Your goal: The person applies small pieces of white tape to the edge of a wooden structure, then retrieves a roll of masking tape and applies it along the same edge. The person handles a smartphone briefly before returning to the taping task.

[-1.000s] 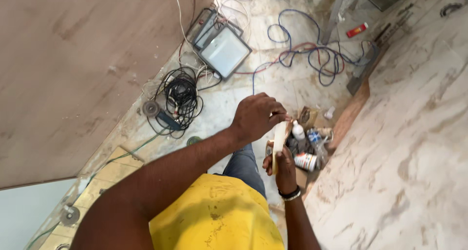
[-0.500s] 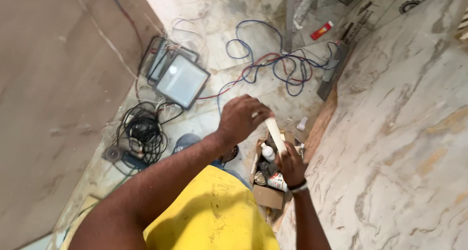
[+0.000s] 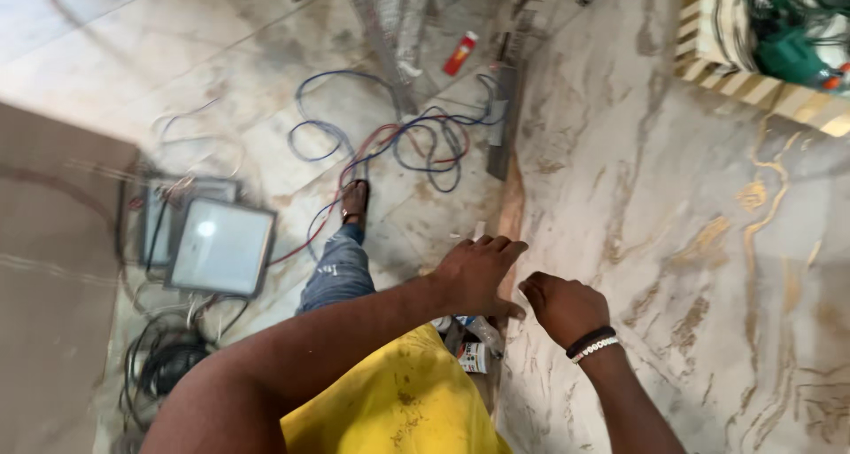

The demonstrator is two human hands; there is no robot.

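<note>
Left hand point(image 3: 478, 272), fingers extended and held together, palm down over the edge of the marble slab point(image 3: 691, 241); nothing visibly gripped. Right hand point(image 3: 560, 305), curled into a loose fist, resting on the slab surface just beside the left; contents, if any, not discernible. Directly below both hands, at the slab's foot: small cardboard box point(image 3: 474, 348) of tubes and cans. Behind, on the tiled floor: coiled blue and red cables point(image 3: 398, 139), rectangular floodlight point(image 3: 221, 246), red lighter point(image 3: 460, 53).

Floor left, slab right.
Flat lamp point(image 3: 220, 246) lay at frame left; tangled wires point(image 3: 390, 144) sat upper centre; cans point(image 3: 474, 352) stood between both hands.
</note>
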